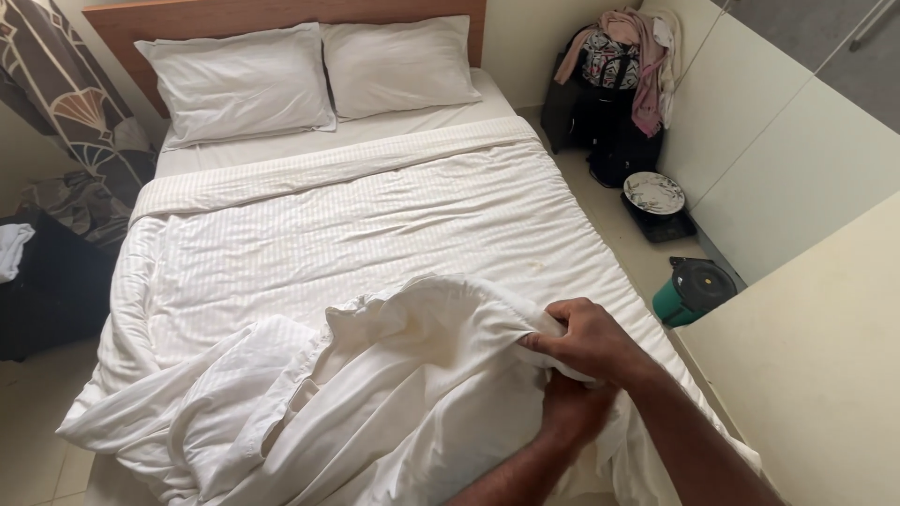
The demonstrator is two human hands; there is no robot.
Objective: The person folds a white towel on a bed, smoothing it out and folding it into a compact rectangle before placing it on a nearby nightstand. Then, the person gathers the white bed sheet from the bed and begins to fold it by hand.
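Note:
A rumpled white sheet [375,394] lies bunched over the foot of a bed covered by a white striped duvet [375,215]. My right hand [586,337] pinches a raised fold of the sheet near the bed's right edge. Just below it, my left hand [572,412] is closed in the same fabric, partly hidden by the cloth and my right wrist. Two white pillows [239,80] [398,61] rest against the wooden headboard [281,14].
A green bin with a dark lid [694,290] stands on the floor right of the bed. Beyond it are a patterned plate [653,192] and dark bags draped with clothes [614,75]. A pale partition [806,356] is close on the right; dark furniture [47,281] and a patterned curtain [66,94] are on the left.

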